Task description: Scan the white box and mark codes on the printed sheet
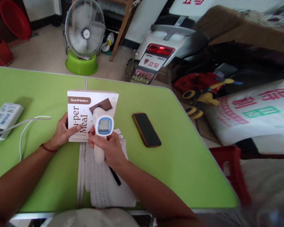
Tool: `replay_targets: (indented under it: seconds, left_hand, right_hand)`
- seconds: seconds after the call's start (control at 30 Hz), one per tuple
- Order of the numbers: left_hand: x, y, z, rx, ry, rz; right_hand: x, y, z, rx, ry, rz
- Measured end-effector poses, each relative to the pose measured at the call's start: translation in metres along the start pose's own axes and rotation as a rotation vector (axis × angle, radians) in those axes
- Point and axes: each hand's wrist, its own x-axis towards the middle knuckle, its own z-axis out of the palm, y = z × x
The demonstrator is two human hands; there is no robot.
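My left hand (67,127) grips the left edge of a white box (80,112) printed "NutriMotion" and "Meal", its thumb lying across the front. In my right hand (111,146) is a white handheld infrared thermometer (99,154) with a blue-rimmed screen facing me. The thermometer is in front of the box's right half and hides part of it; whether they touch I cannot tell. Below both hands, printed paper sheets (100,186) lie on the green table (180,170). A black pen (115,176) rests on the sheets, partly covered by my right wrist.
A phone (146,130) lies right of my hands. At the left are a white power adapter (8,118) and a white cable (23,138). Beyond the table stand a fan (85,31) on a green stool (81,64) and a white scooter (153,47). A white sack (257,110) lies at the right.
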Motion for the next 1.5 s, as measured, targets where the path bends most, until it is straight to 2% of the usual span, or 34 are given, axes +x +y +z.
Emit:
replay_targets:
  seconds: [0.23, 0.43, 1.1, 1.4, 1.5]
  left_hand:
    - [-0.0024, -0.0023, 0.0010, -0.015, 0.024, 0.019]
    - [-0.0019, 0.0009, 0.0040, -0.028, -0.012, 0.011]
    - [-0.0002, 0.0014, 0.0033, -0.015, -0.043, -0.009]
    - [-0.0004, -0.0033, 0.0026, 0.015, -0.017, 0.064]
    - [0.0012, -0.0073, 0.0018, 0.022, 0.006, 0.087]
  right_hand:
    - [-0.0020, 0.0007, 0.0004, -0.016, 0.015, 0.009]
    - [-0.0054, 0.0027, -0.0022, 0.009, 0.007, -0.048]
    - [-0.0029, 0.0025, -0.0041, 0.000, 0.011, -0.028]
    - [-0.0026, 0.0032, -0.0029, -0.012, -0.003, -0.035]
    - [-0.0001, -0.0034, -0.0085, -0.092, -0.032, -0.059]
